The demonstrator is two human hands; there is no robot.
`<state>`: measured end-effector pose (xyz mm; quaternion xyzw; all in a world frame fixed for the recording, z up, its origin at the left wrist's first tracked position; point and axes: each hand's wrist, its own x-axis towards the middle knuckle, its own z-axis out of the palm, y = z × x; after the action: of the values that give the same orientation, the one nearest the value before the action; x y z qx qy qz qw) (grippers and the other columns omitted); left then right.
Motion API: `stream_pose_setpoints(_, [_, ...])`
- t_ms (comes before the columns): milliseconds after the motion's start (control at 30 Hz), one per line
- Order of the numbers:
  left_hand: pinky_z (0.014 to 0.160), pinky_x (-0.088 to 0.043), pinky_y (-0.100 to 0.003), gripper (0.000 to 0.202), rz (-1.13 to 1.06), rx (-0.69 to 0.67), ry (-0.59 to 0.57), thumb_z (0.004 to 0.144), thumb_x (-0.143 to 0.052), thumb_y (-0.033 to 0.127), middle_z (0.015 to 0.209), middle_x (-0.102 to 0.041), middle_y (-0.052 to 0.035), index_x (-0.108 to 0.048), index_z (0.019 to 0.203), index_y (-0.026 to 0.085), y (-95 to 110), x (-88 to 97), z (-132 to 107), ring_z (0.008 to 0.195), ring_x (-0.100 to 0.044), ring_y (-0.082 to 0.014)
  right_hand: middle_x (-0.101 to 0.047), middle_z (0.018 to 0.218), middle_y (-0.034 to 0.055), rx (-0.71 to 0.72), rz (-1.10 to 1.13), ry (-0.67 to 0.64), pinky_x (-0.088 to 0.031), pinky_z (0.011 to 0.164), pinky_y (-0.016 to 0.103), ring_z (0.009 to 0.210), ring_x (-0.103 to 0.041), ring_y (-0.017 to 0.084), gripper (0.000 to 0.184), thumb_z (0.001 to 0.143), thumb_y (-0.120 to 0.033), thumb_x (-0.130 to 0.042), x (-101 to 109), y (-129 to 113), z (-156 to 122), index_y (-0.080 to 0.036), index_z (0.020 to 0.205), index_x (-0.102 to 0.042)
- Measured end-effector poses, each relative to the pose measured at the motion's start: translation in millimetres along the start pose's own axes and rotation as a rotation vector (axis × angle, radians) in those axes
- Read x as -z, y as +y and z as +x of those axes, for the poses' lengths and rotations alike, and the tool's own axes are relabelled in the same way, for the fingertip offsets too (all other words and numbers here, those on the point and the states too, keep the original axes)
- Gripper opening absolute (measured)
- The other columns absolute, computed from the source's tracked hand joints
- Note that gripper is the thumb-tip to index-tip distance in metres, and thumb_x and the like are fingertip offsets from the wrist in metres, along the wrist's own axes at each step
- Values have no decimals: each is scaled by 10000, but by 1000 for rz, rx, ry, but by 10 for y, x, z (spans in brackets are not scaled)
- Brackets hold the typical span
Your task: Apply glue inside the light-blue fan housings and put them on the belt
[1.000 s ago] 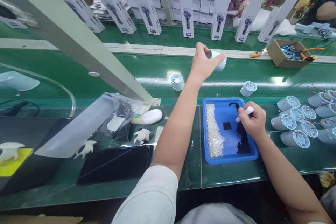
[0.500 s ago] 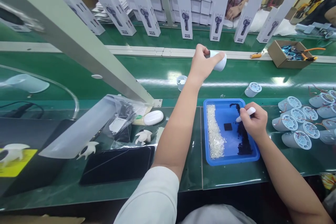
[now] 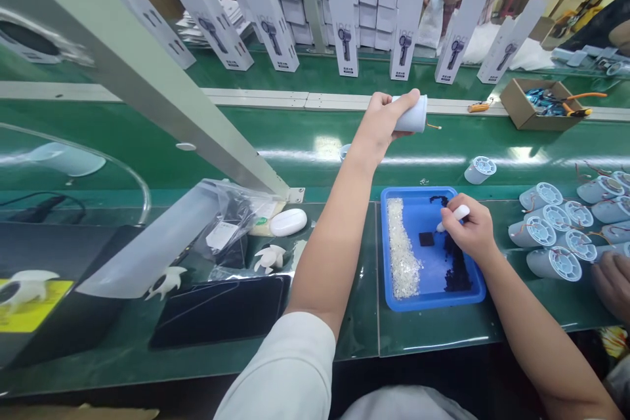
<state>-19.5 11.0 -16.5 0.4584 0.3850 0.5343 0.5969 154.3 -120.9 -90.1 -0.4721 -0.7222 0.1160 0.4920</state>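
My left hand (image 3: 384,123) is wrapped round a pale blue cylindrical housing (image 3: 412,114), held sideways above the green conveyor. A thin wire with a small plug sticks out of its right end. Pinched in my right hand (image 3: 471,228) is a white pen-like tool (image 3: 461,212), pointing down into a blue tray (image 3: 429,282). Its tip is close to a small black square (image 3: 426,239). Small clear-white pieces (image 3: 404,252) lie along the tray's left side, and small black pieces (image 3: 457,269) along its right, partly behind my right hand.
Several wired housings (image 3: 554,264) stand at the right, beside another person's hand (image 3: 614,282). One housing (image 3: 480,170) sits on the conveyor (image 3: 285,138). Open white boxes (image 3: 344,46) line the far side. A slanted metal post (image 3: 197,105), plastic bag (image 3: 231,210) and black tablet-like slab (image 3: 221,312) are left.
My left hand has turned the housing, and its wire now shows. My right hand has shifted the white tool left, towards the black square. Another person's hand has appeared at the right.
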Motion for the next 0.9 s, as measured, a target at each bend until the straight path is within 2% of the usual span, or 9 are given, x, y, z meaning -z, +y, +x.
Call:
stream_pose_setpoints(133, [860, -542, -314, 303, -114, 57, -58, 813, -669, 425, 918, -622, -55, -531, 903, 170, 1, -41, -1, 993, -630, -193, -518, 536, -34, 16, -2, 54, -396, 500, 256, 484, -474, 106, 254, 788, -181, -576, 33, -62, -11, -227, 576, -443])
stream_pose_setpoints(267, [775, -524, -280, 201, -132, 108, -30, 838, -631, 337, 752, -601, -14, -548, 779, 165, -56, -123, 4, 792, -618, -136, -544, 536, -35, 23, 44, -137, -406, 484, 241, 479, -489, 101, 233, 787, -193, -603, 21, -121, -5, -220, 586, -487])
stream_pose_setpoints(333, [716, -506, -258, 181, -123, 136, -24, 849, -612, 277, 687, -572, 9, -524, 740, 162, -79, -177, -9, 673, -572, -104, -585, 555, -26, 8, 78, -164, -438, 498, 241, 497, -537, 109, 212, 805, -206, -610, 25, -124, -1, -219, 609, -530])
stream_pose_setpoints(467, [655, -459, -237, 149, -27, 188, -51, 857, -591, 170, 642, -527, 35, -507, 735, 154, -117, -278, -38, 574, -507, -78, -655, 641, 3, -81, 183, 97, -520, 543, 283, 546, -622, 148, 137, 839, -299, -638, 58, -42, -8, -232, 722, -618])
stream_pose_setpoints(600, [658, -455, -251, 170, 83, 211, -63, 907, -547, 218, 686, -527, 23, -484, 762, 156, -161, -346, -65, 598, -512, -87, -701, 758, 22, -201, 351, 297, -588, 620, 327, 611, -698, 176, 176, 829, -407, -693, 37, 81, -34, -236, 863, -671])
stream_pose_setpoints(733, [633, -452, -234, 157, 125, 219, -89, 913, -542, 221, 715, -520, 26, -482, 783, 157, -170, -397, -124, 606, -507, -79, -735, 859, 30, -210, 428, 414, -627, 740, 361, 717, -745, 192, 224, 813, -402, -727, -9, 93, -52, -225, 938, -668])
stream_pose_setpoints(900, [600, -452, -217, 128, 177, 199, -121, 893, -557, 204, 707, -528, 30, -517, 782, 156, -175, -420, -163, 606, -511, -79, -752, 895, 33, -203, 383, 461, -632, 759, 357, 814, -760, 202, 225, 856, -408, -680, -35, 49, -37, -229, 984, -634])
